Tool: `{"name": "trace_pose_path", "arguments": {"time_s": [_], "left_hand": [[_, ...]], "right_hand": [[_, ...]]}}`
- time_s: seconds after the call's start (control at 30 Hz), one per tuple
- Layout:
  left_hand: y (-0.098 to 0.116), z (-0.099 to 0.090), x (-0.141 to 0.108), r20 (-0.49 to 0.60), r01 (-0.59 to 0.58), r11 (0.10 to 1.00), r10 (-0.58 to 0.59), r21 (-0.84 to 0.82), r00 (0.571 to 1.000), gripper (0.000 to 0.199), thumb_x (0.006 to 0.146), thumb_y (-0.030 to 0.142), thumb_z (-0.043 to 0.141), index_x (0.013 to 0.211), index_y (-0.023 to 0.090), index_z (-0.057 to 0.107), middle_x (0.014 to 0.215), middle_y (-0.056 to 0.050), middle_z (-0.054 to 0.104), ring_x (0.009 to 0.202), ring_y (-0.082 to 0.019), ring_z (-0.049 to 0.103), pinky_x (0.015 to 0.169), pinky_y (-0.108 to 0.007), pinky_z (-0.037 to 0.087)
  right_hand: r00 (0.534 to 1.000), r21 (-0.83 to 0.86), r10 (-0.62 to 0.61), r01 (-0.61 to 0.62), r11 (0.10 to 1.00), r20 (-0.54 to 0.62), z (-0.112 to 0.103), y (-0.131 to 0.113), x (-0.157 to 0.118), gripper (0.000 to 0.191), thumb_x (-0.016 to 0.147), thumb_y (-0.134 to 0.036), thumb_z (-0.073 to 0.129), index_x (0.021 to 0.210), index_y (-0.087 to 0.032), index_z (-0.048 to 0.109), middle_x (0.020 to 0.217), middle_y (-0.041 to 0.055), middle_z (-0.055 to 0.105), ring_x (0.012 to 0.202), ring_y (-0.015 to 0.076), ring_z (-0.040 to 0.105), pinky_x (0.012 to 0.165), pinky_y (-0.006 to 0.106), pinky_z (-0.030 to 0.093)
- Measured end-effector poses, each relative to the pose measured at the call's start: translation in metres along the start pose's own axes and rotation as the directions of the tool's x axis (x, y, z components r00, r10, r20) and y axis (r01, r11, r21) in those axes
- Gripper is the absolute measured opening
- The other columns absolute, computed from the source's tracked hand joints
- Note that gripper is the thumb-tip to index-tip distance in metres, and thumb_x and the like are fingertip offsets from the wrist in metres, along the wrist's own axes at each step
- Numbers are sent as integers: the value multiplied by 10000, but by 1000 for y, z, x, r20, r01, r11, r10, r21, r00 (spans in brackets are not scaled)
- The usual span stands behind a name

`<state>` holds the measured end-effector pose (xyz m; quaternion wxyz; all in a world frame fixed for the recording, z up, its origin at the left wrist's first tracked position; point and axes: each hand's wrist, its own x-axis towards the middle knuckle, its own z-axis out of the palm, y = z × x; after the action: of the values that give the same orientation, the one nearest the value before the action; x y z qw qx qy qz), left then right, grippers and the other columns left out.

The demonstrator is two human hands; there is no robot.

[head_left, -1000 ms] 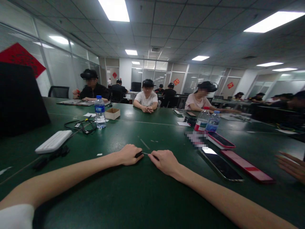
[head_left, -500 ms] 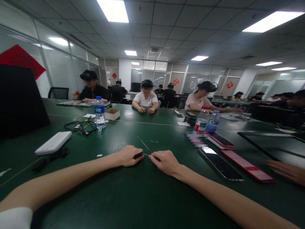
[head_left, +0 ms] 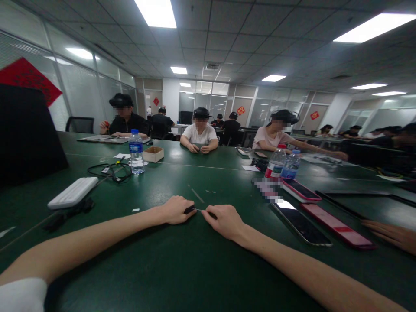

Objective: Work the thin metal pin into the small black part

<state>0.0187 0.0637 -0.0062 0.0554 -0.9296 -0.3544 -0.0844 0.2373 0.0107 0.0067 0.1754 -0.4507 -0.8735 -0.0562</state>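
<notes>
My left hand (head_left: 177, 210) rests low over the green table (head_left: 169, 260), its fingers closed around a small black object (head_left: 189, 209). From that object a thin pale piece (head_left: 199, 210) runs across the short gap to my right hand. My right hand (head_left: 225, 221) is closed, thumb and forefinger pinched at the far end of the thin piece. Fingers hide most of the object, so its kind is unclear.
Right of my hands lie a dark-screened phone (head_left: 302, 225), a red phone case (head_left: 338, 226) and a pink-edged phone (head_left: 300, 190). Bottles (head_left: 275, 162) stand behind them. A neighbour's hand (head_left: 390, 234) touches a black frame (head_left: 341, 206). Left are a power strip-like white block (head_left: 73, 193) and a bottle (head_left: 136, 151).
My hands stay almost in place, with the black object tilted slightly differently. The black frame at the right has shifted left and nearer. The person across at the right reaches further out.
</notes>
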Motion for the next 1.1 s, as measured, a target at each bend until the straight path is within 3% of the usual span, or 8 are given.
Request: {"name": "trace_pose_path", "arguments": {"time_s": [0.37,0.77,1.1], "left_hand": [[0,1,1,10,8,1000,-8,-10,1000,371,933,453,358,878,188,612,764,-81,677,665,-216,647,581,-282,443],[-3,4,1,-14,-33,999,33,-40,999,348,938,444,363,846,194,587,718,-60,654,623,-196,623,543,-270,407],[-3,2,-1,-17,-78,997,78,-29,997,309,947,421,372,868,193,564,752,-58,662,663,-186,629,586,-263,408]], "right_hand": [[996,-82,74,-70,994,50,-6,-4,-2,421,970,-444,346,829,-196,654,710,20,650,582,111,564,574,209,388],[997,-26,10,-8,1000,71,-7,-2,-2,441,974,-441,342,847,-185,677,700,23,651,575,108,568,584,216,416],[999,-31,-49,49,998,3,-1,4,-3,375,955,-396,400,824,-191,685,702,19,663,592,110,580,592,211,389]]}}
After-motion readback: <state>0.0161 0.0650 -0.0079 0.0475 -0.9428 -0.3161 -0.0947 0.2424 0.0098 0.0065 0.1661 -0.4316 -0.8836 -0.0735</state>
